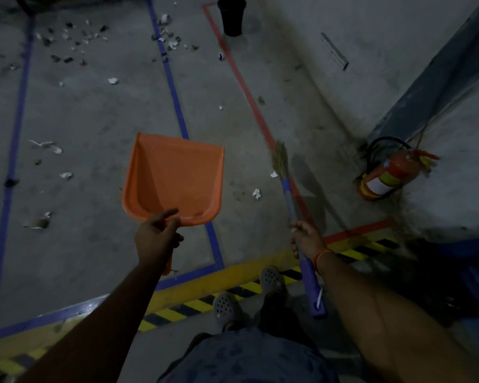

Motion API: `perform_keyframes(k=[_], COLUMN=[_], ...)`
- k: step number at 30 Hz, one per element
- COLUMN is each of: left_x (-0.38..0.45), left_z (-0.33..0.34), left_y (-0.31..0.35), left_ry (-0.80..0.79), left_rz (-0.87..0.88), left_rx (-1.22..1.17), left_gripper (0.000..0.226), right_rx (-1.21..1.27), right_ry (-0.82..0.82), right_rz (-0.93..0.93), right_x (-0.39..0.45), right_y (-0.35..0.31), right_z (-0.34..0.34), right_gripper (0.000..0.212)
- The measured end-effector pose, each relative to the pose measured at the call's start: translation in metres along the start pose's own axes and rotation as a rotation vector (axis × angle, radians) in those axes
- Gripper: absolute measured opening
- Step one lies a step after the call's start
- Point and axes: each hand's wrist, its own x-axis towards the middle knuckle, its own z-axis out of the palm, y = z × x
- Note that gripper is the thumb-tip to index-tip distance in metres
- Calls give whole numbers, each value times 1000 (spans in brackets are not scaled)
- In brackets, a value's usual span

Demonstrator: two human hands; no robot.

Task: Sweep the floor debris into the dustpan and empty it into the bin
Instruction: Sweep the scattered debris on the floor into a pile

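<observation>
Left hand (158, 233) grips orange dustpan (174, 175) handle (arm outstretched) | right hand (307, 239) clasps broom (291, 200) handle

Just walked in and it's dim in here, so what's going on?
A person is about to sweep. The left hand holds an empty orange plastic dustpan in the air; the right hand grips a blue-handled straw broom. Paper scraps still litter the grey concrete floor, and the black bin stands far ahead.

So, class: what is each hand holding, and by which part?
The left hand grips the orange dustpan by its handle; the right hand grips the broom by its blue handle.
</observation>
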Motion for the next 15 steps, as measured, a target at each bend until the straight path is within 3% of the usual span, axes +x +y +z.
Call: perform_keyframes(k=[6, 9, 12, 15], left_x=[6, 8, 9, 11], left_z=[-3, -3, -2, -2], left_y=[-5, -12, -18, -24], left_ry=[-9, -40, -47, -57], left_rz=[-8, -14, -29, -29], left_rx=[-19, -6, 0, -2], left_gripper=[20, 19, 19, 23], right_rx=[37, 166, 12, -108], right_ry=[48, -14, -68, -35], right_rz=[-72, -4, 35, 12], right_x=[7, 5, 6, 10], right_y=[0, 11, 18, 23], right_z=[7, 12, 22, 31], right_gripper=[9, 28, 42, 33])
